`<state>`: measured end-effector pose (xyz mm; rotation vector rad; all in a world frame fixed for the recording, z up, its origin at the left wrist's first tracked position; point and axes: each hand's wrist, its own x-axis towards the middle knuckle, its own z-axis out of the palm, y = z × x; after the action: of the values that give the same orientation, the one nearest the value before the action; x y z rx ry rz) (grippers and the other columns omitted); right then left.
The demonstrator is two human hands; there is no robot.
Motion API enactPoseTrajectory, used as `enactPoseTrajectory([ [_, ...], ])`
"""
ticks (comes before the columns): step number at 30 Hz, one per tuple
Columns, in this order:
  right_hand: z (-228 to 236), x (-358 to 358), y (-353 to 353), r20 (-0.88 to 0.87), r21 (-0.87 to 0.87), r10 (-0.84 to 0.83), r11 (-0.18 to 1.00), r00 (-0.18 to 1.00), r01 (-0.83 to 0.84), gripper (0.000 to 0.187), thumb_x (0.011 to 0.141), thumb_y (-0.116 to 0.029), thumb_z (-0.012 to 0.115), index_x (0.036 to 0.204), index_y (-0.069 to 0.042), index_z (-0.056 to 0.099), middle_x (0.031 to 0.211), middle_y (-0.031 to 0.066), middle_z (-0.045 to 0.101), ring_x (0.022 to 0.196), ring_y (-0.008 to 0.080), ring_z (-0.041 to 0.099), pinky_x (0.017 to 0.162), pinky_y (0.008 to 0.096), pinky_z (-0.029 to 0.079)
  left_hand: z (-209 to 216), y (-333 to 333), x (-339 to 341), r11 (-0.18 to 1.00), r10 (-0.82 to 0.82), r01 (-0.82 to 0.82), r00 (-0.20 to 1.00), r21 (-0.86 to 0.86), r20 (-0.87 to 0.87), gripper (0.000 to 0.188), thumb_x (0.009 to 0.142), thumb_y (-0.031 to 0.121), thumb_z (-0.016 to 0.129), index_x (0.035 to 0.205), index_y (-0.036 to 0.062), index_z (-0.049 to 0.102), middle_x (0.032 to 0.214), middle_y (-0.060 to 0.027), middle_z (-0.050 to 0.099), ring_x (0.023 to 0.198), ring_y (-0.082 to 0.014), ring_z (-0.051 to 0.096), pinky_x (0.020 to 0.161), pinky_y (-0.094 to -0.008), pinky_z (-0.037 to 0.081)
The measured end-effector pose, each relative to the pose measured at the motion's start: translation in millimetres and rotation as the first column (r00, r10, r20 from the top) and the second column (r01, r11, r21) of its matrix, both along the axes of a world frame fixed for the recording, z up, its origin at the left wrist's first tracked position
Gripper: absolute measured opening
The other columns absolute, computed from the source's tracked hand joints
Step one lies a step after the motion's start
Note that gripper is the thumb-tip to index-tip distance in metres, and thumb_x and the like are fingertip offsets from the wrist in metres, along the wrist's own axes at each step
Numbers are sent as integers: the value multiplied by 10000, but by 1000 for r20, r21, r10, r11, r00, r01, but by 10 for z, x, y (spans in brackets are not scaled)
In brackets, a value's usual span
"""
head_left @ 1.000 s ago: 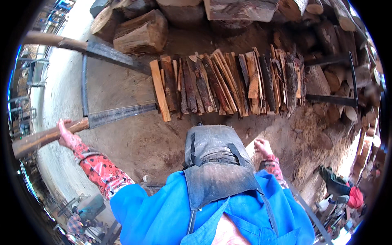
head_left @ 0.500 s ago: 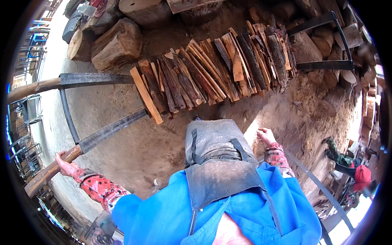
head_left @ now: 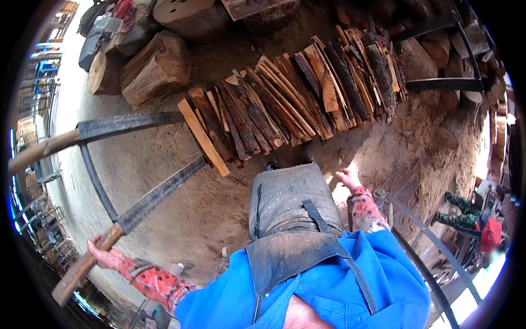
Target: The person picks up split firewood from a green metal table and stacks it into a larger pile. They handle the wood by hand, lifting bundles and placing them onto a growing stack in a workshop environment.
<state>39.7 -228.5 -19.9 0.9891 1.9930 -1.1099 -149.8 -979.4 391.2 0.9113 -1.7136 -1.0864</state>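
Note:
On the left, my left hand [head_left: 106, 255] is wrapped round a wooden handle [head_left: 82, 271] of a dark metal carrying frame [head_left: 164, 189]. A long row of split firewood [head_left: 285, 104] lies across this frame, its bars running under the pieces. One pale stick [head_left: 204, 138] lies slantwise at the row's left end. My right hand [head_left: 347, 179] hangs beside the grey apron [head_left: 293, 200], away from the wood. Nothing shows in it, and its fingers point left, loosely bent. A second wooden handle [head_left: 44, 151] at the far left is not held.
Thick logs [head_left: 156, 68] stand beyond the row's left end. A pile of cut logs [head_left: 435, 52] is at the far right. Metal bars [head_left: 433, 249] slant along the lower right, near a person in camouflage trousers [head_left: 460, 211]. A pale wall [head_left: 68, 181] runs down the left.
My left hand and its handle appear lower and farther right in the view. My right hand has shifted slightly left and up, its fingers less curled. The firewood shows slightly lower and farther right.

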Motion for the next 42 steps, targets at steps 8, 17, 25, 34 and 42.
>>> enactPoseTrajectory([
  [8,-714,-1349,-442,-84,158,253,958,964,-238,444,801,-370,624,1032,7,661,1037,244,653,1027,382,611,900,440,486,-54,30,-9,990,-119,123,991,-69,57,360,877,331,610,944,-23,607,932,-118,594,909,-249,579,917,-381,429],
  [17,-2321,-2216,-479,-186,430,342,871,921,-237,640,836,-313,641,1329,30,420,1272,252,478,1205,391,461,1001,454,407,-81,315,-155,983,-144,142,989,-114,-16,291,862,359,617,874,69,613,839,-82,622,939,-247,574,851,-421,446],
  [25,-2698,-2657,-377,-21,376,345,873,938,-312,618,792,-427,690,1216,-20,499,1148,201,542,1107,368,529,907,485,438,-16,36,86,970,-114,142,982,-196,148,249,825,318,640,790,78,582,738,-67,578,710,-240,584,668,-378,473],
  [34,-2935,-2559,-315,-86,342,376,881,923,-327,486,825,-461,649,984,-2,657,1027,220,597,1010,374,586,860,455,480,25,43,138,980,-144,154,986,-124,85,295,865,293,629,980,21,624,876,-109,630,847,-276,600,758,-367,508],
  [42,-3093,-2384,-658,-67,73,251,966,966,-247,638,820,-548,599,1011,59,655,1049,287,633,1061,404,583,917,467,451,-175,30,147,979,-103,116,991,-168,87,287,861,310,621,942,34,615,846,-101,619,812,-269,597,737,-371,501],
])
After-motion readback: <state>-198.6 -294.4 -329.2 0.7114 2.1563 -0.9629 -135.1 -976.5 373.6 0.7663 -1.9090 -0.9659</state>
